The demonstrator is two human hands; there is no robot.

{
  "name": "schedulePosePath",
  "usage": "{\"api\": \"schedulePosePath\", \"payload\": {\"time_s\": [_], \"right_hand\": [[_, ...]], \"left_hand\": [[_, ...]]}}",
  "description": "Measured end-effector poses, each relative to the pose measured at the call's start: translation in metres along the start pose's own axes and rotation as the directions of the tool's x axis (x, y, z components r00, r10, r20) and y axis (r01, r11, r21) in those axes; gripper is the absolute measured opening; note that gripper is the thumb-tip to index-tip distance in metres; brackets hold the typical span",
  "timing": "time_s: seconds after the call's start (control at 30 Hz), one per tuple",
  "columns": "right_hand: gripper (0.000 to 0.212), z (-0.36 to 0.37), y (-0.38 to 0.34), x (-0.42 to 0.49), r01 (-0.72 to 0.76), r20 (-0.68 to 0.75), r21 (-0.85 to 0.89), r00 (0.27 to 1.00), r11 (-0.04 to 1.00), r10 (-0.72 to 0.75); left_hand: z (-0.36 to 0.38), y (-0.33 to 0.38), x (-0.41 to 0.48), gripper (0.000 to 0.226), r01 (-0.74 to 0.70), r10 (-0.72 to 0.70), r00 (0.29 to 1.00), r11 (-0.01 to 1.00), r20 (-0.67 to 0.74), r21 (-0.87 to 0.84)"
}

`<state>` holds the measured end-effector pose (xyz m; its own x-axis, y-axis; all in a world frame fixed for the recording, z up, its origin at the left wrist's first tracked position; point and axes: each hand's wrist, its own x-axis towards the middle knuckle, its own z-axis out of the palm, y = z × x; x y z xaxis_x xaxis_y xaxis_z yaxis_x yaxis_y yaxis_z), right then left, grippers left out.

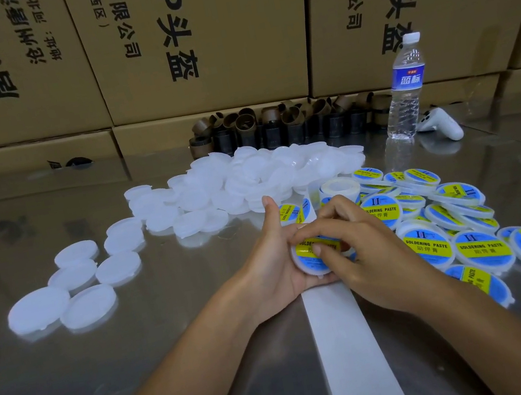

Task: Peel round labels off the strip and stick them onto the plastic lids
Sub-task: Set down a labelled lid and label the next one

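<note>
Labelling one plastic lid (306,266) above the near-middle of the table, over the white backing strip (345,339). Cradling it in the left hand (273,266), fingers curled under the rim, thumb raised. Right hand (360,249) bent over the lid's far rim, thumb pressing the round label (308,247). Best to rub from the centre outward, flattening edges and bubbles and keeping the print centred. Afterwards, onto the labelled lids (467,230) by the right edge. Bare lids (248,178) waiting toward the far edge.
</note>
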<state>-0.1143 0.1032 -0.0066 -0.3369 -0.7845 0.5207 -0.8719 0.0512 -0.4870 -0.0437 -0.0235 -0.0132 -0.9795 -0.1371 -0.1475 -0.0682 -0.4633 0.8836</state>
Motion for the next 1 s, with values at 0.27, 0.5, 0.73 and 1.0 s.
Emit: {"api": "schedulePosePath", "payload": {"time_s": [0.27,0.5,0.73,1.0], "right_hand": [[0.037,-0.0014,0.0023,-0.0006,-0.029,0.068,-0.028,0.997,0.999,0.031],[0.038,-0.001,0.0049,-0.0013,-0.016,0.095,-0.024,0.995,1.0,0.018],[0.048,0.0026,0.003,-0.0004,-0.01,0.069,0.014,0.998,1.0,0.009],[0.07,0.0034,0.0038,-0.0003,-0.072,-0.038,0.034,0.997,0.997,0.074]], "left_hand": [[0.0001,-0.0012,0.0009,0.088,-0.01,0.01,1.0,1.0,-0.006,0.003],[-0.0005,-0.0024,0.0019,0.086,-0.003,0.003,1.0,1.0,0.014,-0.003],[0.0021,-0.0016,-0.0021,0.082,-0.005,0.005,1.0,1.0,0.028,-0.013],[0.0036,-0.0021,-0.0017,0.075,-0.044,0.044,0.998,0.999,0.05,-0.003]]}}
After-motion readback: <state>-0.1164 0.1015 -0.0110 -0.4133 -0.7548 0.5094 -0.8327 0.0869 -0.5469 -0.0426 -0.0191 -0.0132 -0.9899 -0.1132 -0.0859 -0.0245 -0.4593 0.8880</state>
